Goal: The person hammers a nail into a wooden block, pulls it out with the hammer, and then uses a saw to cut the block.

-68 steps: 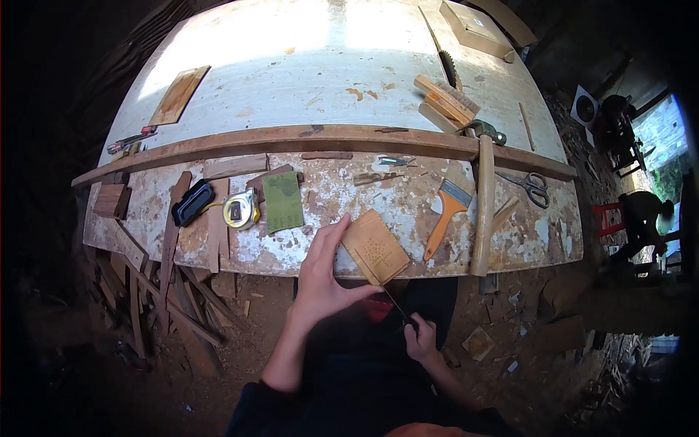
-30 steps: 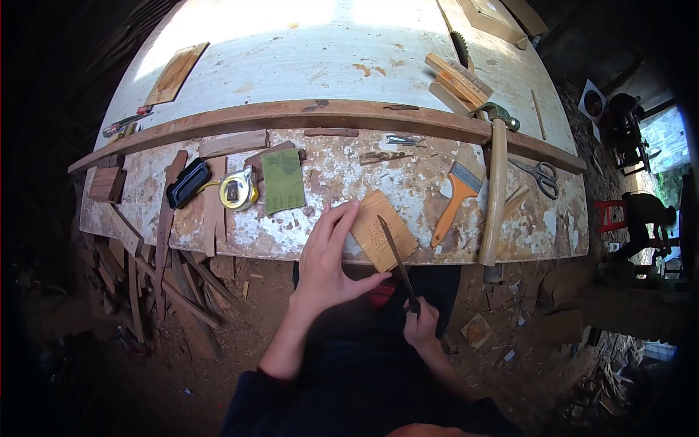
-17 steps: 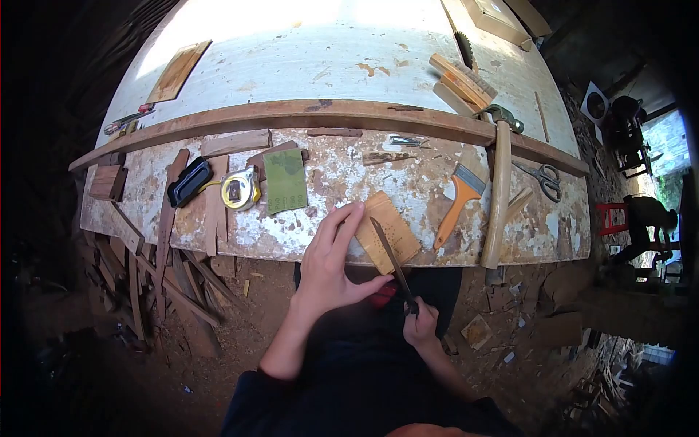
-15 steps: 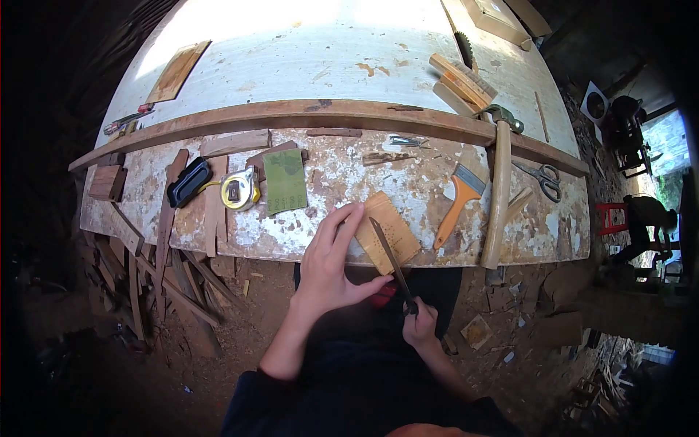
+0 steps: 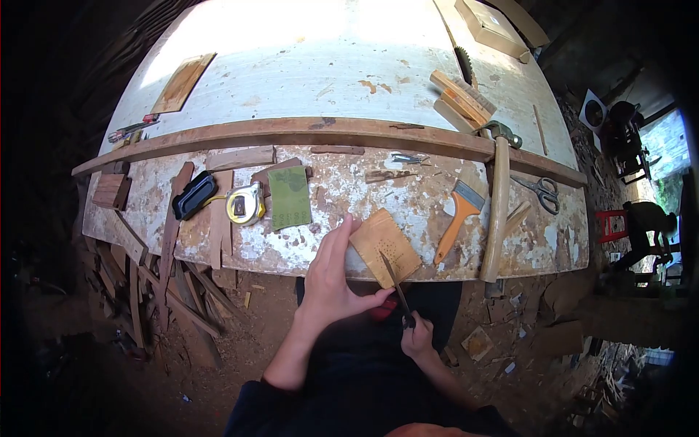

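A small square wooden piece (image 5: 378, 244) with a cluster of dark dots lies at the front edge of the workbench, turned cornerwise. My left hand (image 5: 328, 280) touches its left side, fingertips at the upper left edge and thumb at the bottom corner, thumb and fingers spread around that side. In my right hand (image 5: 417, 336) is the dark handle of a narrow pointed tool (image 5: 394, 279), perhaps a file or blade. Its tip rests over or on the dotted face of the wood; contact is hard to tell.
Left of the hands are green sandpaper (image 5: 290, 197), a tape measure (image 5: 245, 204) and a black case (image 5: 194, 195). To the right lie a brush (image 5: 459, 218), a hammer (image 5: 498, 211) and scissors (image 5: 542, 194). A long wooden beam (image 5: 291, 132) crosses behind. A person (image 5: 648, 229) is far right.
The view has tilted, so the bench appears lower. My right hand has drawn the pointed tool back toward me, its tip now lower on the wood. My left hand keeps its place beside the piece.
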A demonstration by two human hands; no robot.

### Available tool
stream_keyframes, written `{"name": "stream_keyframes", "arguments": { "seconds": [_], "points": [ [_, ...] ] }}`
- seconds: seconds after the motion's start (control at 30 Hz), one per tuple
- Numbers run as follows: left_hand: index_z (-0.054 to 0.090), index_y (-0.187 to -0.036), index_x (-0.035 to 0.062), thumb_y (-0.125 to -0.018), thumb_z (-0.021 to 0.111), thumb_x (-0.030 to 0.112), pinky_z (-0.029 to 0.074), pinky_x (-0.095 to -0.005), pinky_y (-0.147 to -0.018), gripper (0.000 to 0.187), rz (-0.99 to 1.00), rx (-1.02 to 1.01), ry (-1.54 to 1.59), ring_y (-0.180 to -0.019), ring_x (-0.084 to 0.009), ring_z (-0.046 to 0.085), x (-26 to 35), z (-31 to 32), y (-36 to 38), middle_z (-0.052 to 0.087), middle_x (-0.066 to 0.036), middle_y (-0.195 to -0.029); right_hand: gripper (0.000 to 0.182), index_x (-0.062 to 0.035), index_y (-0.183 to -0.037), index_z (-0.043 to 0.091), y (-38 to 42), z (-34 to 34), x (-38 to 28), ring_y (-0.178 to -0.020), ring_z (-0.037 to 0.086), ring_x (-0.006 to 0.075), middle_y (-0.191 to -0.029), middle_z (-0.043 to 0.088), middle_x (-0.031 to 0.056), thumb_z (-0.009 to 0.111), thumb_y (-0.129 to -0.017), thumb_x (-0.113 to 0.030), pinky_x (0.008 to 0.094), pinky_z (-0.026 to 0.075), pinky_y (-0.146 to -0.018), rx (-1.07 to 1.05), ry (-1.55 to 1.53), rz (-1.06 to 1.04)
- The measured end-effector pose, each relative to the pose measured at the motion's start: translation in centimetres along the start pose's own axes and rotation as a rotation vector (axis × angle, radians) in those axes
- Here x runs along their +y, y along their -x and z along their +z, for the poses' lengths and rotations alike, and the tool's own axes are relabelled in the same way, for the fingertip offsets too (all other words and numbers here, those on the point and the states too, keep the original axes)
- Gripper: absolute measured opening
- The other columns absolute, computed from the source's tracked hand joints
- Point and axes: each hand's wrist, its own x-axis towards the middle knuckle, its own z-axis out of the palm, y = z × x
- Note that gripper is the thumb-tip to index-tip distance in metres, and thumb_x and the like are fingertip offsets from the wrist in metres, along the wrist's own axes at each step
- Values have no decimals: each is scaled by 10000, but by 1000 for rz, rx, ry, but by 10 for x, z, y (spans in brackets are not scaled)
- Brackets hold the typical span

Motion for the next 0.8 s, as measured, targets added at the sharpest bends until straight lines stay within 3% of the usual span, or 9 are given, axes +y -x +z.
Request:
{"name": "stream_keyframes", "arguments": {
  "seconds": [0.07,0.17,0.27,0.47,0.57,0.67,0.8],
  "points": [
    [286,-1682,-40,-633,1040,309,546,-493,-1094,1338,5,-2,8,-1314,-431,631,0,0,-1,615,-260,-1443,196,8,-1085,676,-3,0,-7,-767,701,485,-816,675,245,626,-904,-51,539,557,-713,9,-7,6],
    [262,-1691,-36,-627,1047,299,545,-494,-1093,1364,-10,-25,19,-1308,-429,634,0,-3,0,614,-259,-1449,73,-11,-927,612,-26,-8,-40,-693,696,430,-732,623,179,539,-931,-11,465,531,-636,42,15,-48],
    [263,-1691,-35,-628,1048,297,545,-491,-1092,1363,-3,-24,30,-1300,-425,638,-2,-4,-3,614,-258,-1447,64,-9,-930,606,-9,3,1,-705,693,440,-733,621,189,544,-936,-23,481,530,-652,51,38,-73],
    [266,-1693,-31,-626,1052,304,547,-487,-1088,1367,-18,-31,26,-1294,-418,639,1,-3,-1,613,-256,-1437,84,14,-976,621,-32,-7,-36,-712,692,447,-749,634,206,557,-942,-28,484,526,-658,24,-24,8],
    [274,-1692,-26,-624,1052,306,549,-487,-1081,1362,-13,-29,35,-1296,-419,636,0,-4,-3,611,-255,-1432,94,26,-995,623,-23,1,-19,-715,695,443,-752,637,206,557,-955,-27,471,525,-653,38,13,-79],
    [284,-1689,-27,-626,1051,308,549,-489,-1075,1352,-8,-38,39,-1295,-418,629,-1,-6,-5,607,-253,-1425,322,80,-1213,674,-5,4,18,-807,723,492,-886,725,264,620,-909,-11,536,578,-752,-77,28,18],
    [296,-1683,-31,-634,1049,314,546,-488,-1074,1337,-30,-61,46,-1293,-421,618,0,-4,-2,601,-250,-1418,314,66,-1211,674,-25,-4,-6,-823,734,475,-890,732,240,614,-911,-7,536,582,-778,-70,0,28]
  ]
}}
